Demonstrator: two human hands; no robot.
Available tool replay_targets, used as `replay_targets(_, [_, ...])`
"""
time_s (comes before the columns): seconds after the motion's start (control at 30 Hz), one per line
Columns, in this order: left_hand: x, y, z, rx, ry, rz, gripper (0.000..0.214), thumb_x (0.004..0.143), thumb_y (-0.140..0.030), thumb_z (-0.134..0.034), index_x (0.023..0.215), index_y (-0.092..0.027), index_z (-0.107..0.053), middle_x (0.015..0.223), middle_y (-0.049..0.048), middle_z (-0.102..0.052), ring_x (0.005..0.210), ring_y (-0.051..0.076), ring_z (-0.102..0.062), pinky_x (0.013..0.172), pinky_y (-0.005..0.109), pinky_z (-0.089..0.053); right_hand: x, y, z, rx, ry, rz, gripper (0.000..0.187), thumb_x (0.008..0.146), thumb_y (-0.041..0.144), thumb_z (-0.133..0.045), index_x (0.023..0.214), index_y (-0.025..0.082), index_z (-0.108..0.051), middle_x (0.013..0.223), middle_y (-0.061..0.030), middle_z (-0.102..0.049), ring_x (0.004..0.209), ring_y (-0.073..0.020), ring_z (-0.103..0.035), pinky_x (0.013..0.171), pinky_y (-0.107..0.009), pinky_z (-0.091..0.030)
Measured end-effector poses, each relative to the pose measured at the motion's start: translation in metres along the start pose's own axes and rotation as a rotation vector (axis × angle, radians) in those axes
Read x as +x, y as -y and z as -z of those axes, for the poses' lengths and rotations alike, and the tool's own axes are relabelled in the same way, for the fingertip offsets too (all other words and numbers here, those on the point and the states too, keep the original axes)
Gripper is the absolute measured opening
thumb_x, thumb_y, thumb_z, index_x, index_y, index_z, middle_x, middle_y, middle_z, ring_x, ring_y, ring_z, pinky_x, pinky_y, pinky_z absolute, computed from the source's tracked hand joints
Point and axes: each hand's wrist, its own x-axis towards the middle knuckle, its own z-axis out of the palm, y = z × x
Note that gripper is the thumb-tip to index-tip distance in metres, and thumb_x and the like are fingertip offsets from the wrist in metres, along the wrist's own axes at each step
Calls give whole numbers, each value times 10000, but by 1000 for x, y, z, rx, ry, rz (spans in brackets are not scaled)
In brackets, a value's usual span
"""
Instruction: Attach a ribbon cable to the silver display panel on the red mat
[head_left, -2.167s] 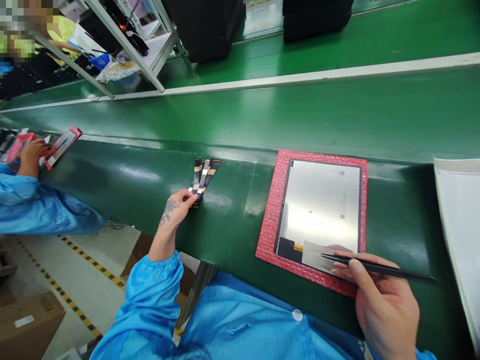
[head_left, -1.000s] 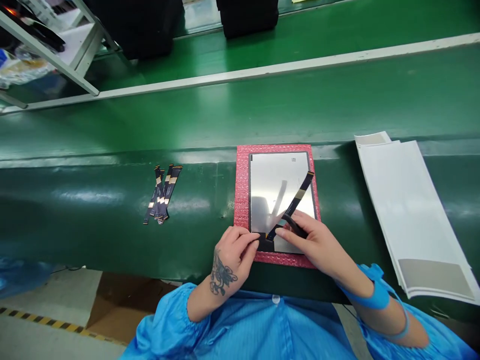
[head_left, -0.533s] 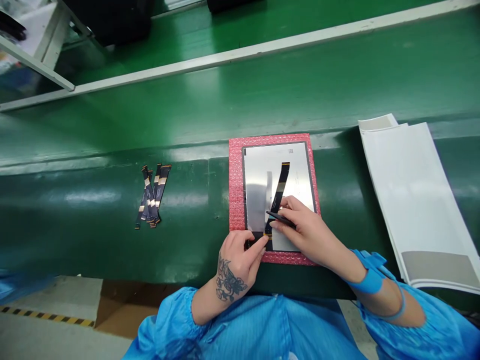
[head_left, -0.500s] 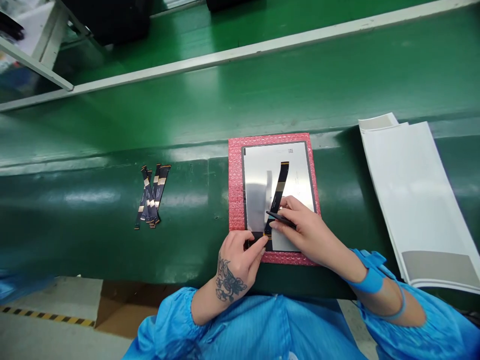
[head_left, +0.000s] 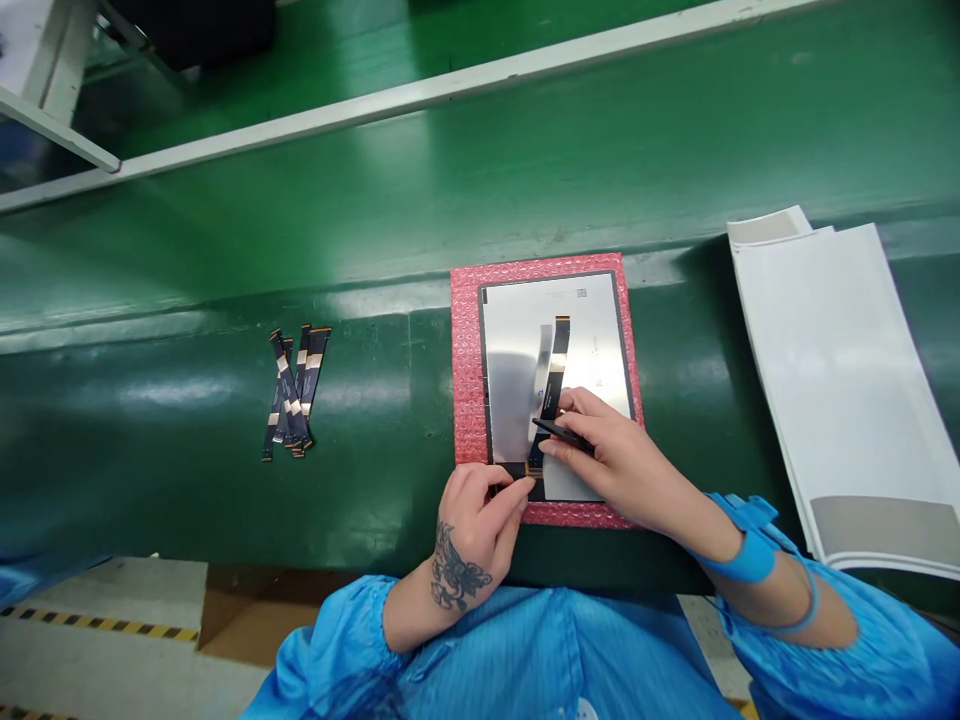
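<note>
A display panel (head_left: 600,365) lies silver back up, its lower end toward me. A black flex cable (head_left: 559,360) runs up over it, its lower end meeting a black connector strip (head_left: 513,469) at the panel's bottom edge. My left hand (head_left: 480,515) is closed at that strip, thumb tip at the joint with the cable; the fingertips are partly hidden. My right hand (head_left: 611,450) grips a slim black pointed tool (head_left: 559,432), its tip pointing left across the cable. The right fingers are close beside the cable's lower half.
Pink bubble wrap (head_left: 469,370) lies under the panel on the green bench (head_left: 375,490). Several loose flex cables (head_left: 292,390) lie piled at left. White sheets (head_left: 847,380) are stacked at right. A white rail (head_left: 450,85) crosses behind, and a cardboard box (head_left: 262,610) stands below the bench.
The flex cable's upper end has shifted slightly left and stands straighter. Both hands keep nearly the same place and hold. The whole view has turned a little.
</note>
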Motion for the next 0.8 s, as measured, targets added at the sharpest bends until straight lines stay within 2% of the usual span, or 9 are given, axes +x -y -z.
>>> replay_targets(0.27, [-3,2,0,1,-5,-9,196,884,-108,-562,989,-178,-712,864,51,-630,815,159,-547,695,261,-495,1,3,0,-24,-2,11,204,900,168,-530,702,208,-499,910,-42,-553,799,-173,-591,686,-312,-496])
replay_targets(0.8, [-1,2,1,2,3,-2,199,886,-111,-556,985,-192,-709,856,46,-629,801,157,-554,679,258,-495,0,2,0,-86,15,5,179,908,195,-514,731,212,-534,921,-49,-562,793,-180,-601,689,-327,-521])
